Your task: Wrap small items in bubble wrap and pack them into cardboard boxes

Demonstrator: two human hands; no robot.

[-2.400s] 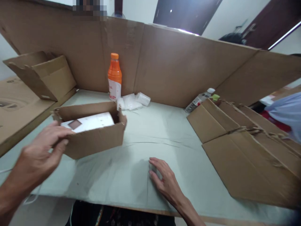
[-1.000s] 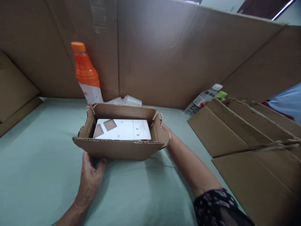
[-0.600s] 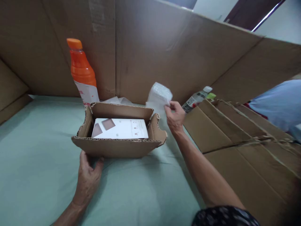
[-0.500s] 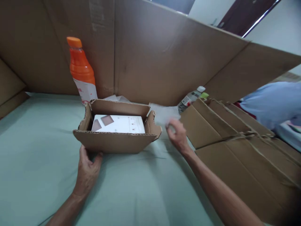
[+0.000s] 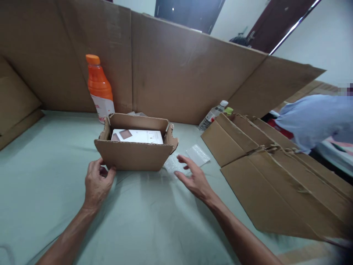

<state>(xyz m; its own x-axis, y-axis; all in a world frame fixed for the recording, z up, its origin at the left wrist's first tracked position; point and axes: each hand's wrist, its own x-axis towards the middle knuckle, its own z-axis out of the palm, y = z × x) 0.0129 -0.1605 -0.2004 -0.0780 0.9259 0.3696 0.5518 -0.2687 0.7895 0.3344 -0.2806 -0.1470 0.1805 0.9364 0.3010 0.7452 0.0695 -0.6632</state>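
Note:
An open cardboard box (image 5: pixel 135 156) stands on the green cloth in front of me, with a white printed box (image 5: pixel 143 136) inside it. My left hand (image 5: pixel 98 181) grips the cardboard box at its lower left corner, thumb on the front side and fingers round the left side. To the right of the box, my right hand (image 5: pixel 194 178) is open, thumb and fingers apart and holding nothing. Two pieces of clear bubble wrap lie on the cloth just beyond it: a flat piece (image 5: pixel 198 155) and another piece (image 5: pixel 171 164) close to the box.
An orange bottle (image 5: pixel 99 86) stands behind the box on the left. Along the back runs a cardboard wall (image 5: pixel 176 70). On the right are several flattened-looking cartons (image 5: pixel 264 184), with a clear bottle (image 5: pixel 213 116) leaning behind them. A person in a light blue top (image 5: pixel 317 116) is at far right.
My right hand has let go of the bubble wrap, which now lies on the cloth, and has opened. My left hand stays at the box's corner. The view has shifted slightly.

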